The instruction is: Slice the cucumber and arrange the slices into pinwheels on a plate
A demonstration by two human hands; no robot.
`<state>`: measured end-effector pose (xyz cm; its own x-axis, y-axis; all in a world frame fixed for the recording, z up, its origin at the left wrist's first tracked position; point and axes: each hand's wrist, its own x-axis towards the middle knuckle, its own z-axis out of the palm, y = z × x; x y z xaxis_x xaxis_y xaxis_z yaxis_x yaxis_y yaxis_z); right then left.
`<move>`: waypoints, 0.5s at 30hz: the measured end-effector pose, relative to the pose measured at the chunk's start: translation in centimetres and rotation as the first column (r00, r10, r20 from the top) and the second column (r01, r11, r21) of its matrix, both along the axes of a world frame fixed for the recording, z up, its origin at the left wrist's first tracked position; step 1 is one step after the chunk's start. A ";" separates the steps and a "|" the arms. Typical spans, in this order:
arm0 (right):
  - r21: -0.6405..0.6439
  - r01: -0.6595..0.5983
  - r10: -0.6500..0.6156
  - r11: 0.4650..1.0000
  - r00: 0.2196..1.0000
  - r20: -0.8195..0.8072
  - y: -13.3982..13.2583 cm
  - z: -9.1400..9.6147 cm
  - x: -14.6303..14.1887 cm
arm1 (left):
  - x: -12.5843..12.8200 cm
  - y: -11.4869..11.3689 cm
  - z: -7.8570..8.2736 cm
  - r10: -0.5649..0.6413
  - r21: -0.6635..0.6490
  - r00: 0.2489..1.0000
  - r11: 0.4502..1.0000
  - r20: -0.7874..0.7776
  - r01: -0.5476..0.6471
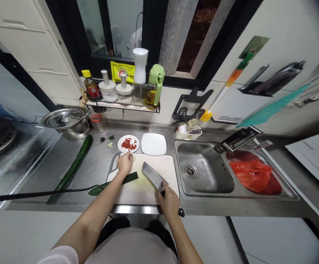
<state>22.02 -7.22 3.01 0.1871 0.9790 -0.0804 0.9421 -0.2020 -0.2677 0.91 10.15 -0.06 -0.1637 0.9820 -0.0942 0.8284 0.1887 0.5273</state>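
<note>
My right hand [169, 201] is wrapped round the black handle of a kitchen knife [153, 176], its broad blade lying over the right half of the white cutting board [165, 167]. Near the board's upper left edge, my left hand [124, 164] has its fingers closed at a thin cucumber slice [134, 158]. A cut cucumber [130, 178] lies partly on the board, partly behind my left forearm. Just beyond the board are a round plate of chopped red pieces [129, 143] and a white square plate [153, 144].
A whole cucumber [71, 167] lies on the steel counter at left, near a lidded pot [68, 123] and cucumber scraps [110, 145]. The sink [203, 168] is at right, with a red plastic bag [251, 174] in its side basin. A seasoning rack [121, 104] hangs behind.
</note>
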 end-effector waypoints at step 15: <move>0.020 0.020 -0.018 1.000 0.997 -0.076 0.3 0.5 0.1 | -0.8 -0.3 0.1 -0.089 0.056 0.985 0.994 -0.150 0.099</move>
<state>22.10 -6.95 3.47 0.1997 0.9770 -0.0752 0.9148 -0.2134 -0.3428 0.09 9.82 0.00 -0.0780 0.9969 -0.0134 0.9103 0.0767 0.4069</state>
